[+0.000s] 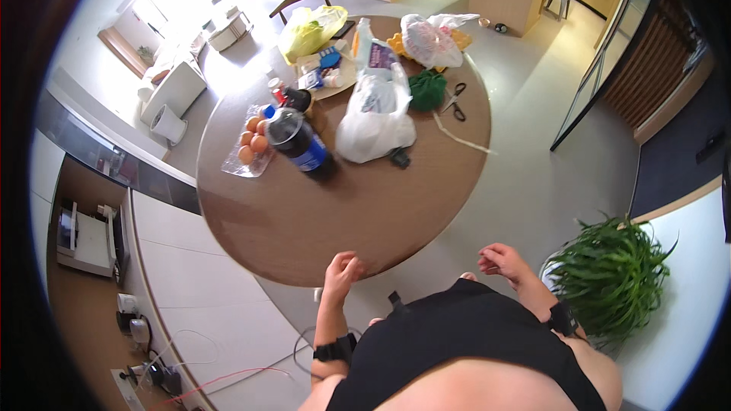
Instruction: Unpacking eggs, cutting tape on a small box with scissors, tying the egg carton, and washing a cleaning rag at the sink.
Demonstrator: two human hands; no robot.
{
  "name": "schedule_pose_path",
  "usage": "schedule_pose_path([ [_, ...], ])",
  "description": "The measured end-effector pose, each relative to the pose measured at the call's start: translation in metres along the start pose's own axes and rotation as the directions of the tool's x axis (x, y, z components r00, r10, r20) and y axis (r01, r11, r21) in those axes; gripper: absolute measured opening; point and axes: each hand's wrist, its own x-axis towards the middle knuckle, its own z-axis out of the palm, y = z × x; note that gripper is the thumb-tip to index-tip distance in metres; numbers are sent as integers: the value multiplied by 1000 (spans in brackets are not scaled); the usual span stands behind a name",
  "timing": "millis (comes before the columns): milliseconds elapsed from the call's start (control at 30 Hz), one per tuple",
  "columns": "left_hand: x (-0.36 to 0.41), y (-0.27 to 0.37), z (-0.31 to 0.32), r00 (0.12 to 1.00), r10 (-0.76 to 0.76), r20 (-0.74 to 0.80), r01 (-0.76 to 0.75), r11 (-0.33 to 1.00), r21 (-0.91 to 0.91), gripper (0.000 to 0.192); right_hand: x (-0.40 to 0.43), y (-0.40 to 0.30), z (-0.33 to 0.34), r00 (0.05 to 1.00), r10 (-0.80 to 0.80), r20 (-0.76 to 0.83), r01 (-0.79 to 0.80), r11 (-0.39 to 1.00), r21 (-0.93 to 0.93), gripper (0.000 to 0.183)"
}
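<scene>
My left hand hovers at the near edge of a round brown table, its fingers loosely bent around nothing. My right hand hangs in the air to the right of the table, also bare, fingers slightly curled. Across from my left hand stands a large plastic bottle of dark soda with a blue label and cap. Several brown eggs lie on clear plastic beside it. A white plastic bag sits near the middle, contents mostly hidden, with a small black object at its front.
Farther back are a yellow plastic bag, a tray of small packages, a green bundle, scissors, a pale cord and a clear bag. A leafy potted plant stands right; cabinets line the left.
</scene>
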Motion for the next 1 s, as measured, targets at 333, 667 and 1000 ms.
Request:
schedule_pose_path([
  [333,145,90,240,963,159,220,-202,961,189,25,38,-87,-206,954,-225,-196,260,949,178,19],
  [667,342,142,321,594,729,-340,-177,531,829,45,150,-214,-333,960,-210,-185,245,950,192,18],
  [1000,366,147,424,786,0,-618,512,560,651,44,290,-301,-473,997,18,-81,1,973,232,18],
])
